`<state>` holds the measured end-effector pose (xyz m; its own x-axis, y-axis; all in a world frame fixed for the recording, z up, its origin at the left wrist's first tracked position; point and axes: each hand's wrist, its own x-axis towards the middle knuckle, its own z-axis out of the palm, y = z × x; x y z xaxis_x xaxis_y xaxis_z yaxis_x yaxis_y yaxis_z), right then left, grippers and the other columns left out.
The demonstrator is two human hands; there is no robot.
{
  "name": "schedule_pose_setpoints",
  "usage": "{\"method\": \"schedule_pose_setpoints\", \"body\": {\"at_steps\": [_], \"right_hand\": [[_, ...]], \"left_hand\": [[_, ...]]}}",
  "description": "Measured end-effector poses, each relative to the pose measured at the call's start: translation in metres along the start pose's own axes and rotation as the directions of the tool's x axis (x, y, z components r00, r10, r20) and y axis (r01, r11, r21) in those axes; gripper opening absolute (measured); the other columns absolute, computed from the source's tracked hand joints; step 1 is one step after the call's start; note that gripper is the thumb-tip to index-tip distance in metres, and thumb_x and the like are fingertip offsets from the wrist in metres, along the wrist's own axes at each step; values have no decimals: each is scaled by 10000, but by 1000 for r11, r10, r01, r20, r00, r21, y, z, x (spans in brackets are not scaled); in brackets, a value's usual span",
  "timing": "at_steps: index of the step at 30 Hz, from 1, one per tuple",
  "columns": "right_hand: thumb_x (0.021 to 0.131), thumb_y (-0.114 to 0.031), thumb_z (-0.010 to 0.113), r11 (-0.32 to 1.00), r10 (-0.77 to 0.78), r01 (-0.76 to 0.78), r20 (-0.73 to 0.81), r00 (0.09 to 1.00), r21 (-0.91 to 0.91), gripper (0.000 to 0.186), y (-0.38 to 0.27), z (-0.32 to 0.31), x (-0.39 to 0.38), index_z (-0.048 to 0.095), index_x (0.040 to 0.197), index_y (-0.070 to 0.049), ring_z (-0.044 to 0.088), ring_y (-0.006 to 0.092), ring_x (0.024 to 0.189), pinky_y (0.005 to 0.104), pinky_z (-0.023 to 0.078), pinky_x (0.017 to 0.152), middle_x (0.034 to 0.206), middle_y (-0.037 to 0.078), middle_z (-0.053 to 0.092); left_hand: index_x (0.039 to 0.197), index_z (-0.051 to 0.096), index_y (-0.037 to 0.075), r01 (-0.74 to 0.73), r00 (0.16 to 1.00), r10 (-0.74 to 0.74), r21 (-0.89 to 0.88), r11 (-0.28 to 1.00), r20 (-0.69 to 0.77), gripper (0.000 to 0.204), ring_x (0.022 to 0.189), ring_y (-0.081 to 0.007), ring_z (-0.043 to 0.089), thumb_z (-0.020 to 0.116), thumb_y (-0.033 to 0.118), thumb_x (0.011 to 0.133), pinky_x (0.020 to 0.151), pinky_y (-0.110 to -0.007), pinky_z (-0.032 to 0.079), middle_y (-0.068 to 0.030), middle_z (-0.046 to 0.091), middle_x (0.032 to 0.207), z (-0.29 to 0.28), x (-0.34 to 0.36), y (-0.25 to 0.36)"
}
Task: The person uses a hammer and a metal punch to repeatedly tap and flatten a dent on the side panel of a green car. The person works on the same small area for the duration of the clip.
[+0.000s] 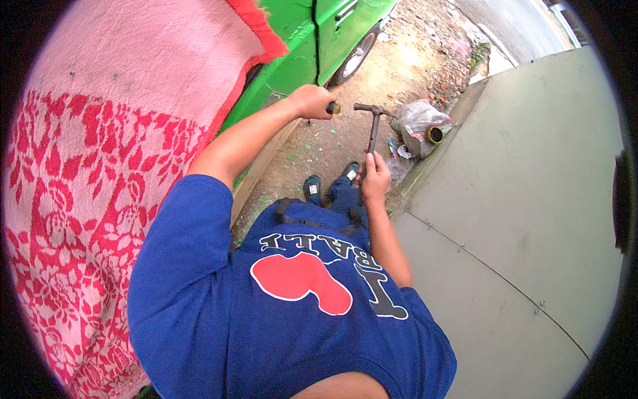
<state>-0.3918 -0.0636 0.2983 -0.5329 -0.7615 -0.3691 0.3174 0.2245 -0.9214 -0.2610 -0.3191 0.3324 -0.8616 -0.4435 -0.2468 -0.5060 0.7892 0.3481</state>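
Observation:
My left hand (pixel 310 102) is closed around a short tool, held against the lower side of the green vehicle (pixel 289 73). Only the tool's dark and yellowish handle end (pixel 334 108) sticks out of the fist, so its kind is hidden. In my right hand (pixel 376 175) is a hammer (pixel 373 133), gripped low on its dark handle. Its head is up, a short gap to the right of the handle end and not touching it.
A pink and red floral blanket (pixel 113 153) drapes over the left side. A vehicle wheel (pixel 355 60) stands ahead. To the right, a plastic bag (pixel 415 120) and a yellowish can (pixel 434 135) lie beside a large grey-green panel (pixel 525 179). My shoes (pixel 312 188) stand on dirt ground with green flecks.

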Motion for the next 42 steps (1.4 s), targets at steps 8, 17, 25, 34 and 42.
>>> {"method": "schedule_pose_setpoints", "body": {"at_steps": [8,17,25,34,42], "right_hand": [[998,-291,509,986,75,-71,-24,997,152,278,30,29,-5,596,1057,-34,499,118,469,271,424,410,641,35,527],[1002,-297,490,990,65,-74,72,995,121,285,36,25,0,567,1142,-61,506,135,470,284,432,411,636,39,515],[999,-297,499,978,114,-132,118,986,162,295,21,25,8,589,1124,-45,499,133,460,282,428,406,621,39,523],[1016,-322,459,975,78,-92,80,994,200,339,16,17,3,562,1164,-35,487,125,456,284,438,407,627,37,512],[1010,-300,471,965,75,-71,-7,997,253,315,17,38,-3,569,1157,-40,495,118,464,277,428,401,624,28,509]], "left_hand": [[862,626,81,48,999,-48,26,999,16,288,820,-370,648,686,323,718,710,-474,517,-163,667,835,-1,2,5],[841,629,84,23,999,-22,29,999,-25,280,810,-366,652,684,333,723,703,-475,519,-158,668,819,4,6,0],[870,625,83,69,995,-75,85,994,67,301,819,-368,652,684,338,721,708,-477,519,-161,673,840,8,8,6],[858,624,77,82,996,-81,32,996,-34,301,826,-362,652,691,336,720,710,-473,519,-159,670,846,4,7,3],[847,622,76,87,995,-86,27,996,-48,292,836,-365,648,697,325,716,714,-473,517,-162,666,850,7,7,0]]}}
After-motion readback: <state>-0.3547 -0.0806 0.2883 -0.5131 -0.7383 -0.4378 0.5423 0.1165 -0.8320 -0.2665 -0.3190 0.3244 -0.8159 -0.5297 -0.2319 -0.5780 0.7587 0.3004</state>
